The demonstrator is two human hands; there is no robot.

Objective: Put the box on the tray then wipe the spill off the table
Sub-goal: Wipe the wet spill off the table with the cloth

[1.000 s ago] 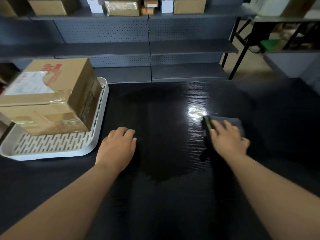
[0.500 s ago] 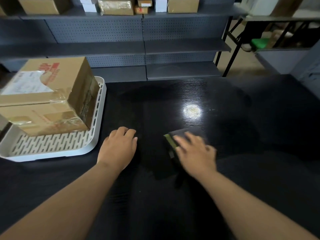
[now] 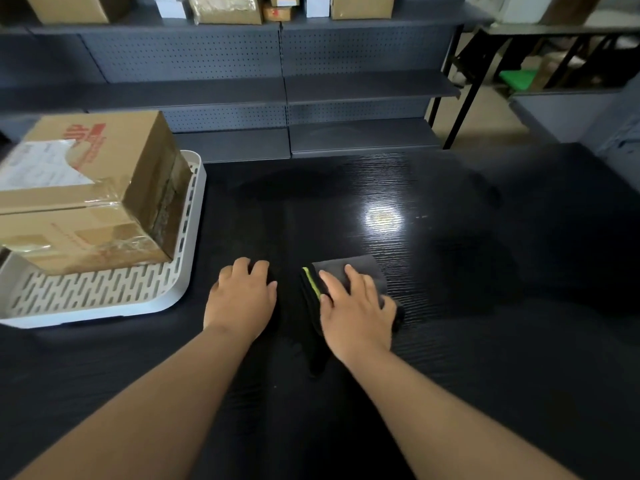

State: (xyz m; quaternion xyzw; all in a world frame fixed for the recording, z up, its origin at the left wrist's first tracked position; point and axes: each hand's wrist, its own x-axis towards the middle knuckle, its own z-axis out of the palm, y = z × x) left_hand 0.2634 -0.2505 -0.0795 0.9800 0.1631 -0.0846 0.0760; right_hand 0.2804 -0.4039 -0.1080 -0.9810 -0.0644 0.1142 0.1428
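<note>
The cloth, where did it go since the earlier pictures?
The right hand slid the cloth leftward across the table, close to the left hand. The left hand stayed flat; the box stayed on the tray.

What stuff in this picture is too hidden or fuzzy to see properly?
- Cardboard box: its left side is cut off by the head view's left edge; its paper label is too blurred to read.
- Tray: the box covers most of its floor.
- Cloth: the right hand hides most of it.
- Spill: dark sheen on the black table; its edges can't be told from shadow.
</note>
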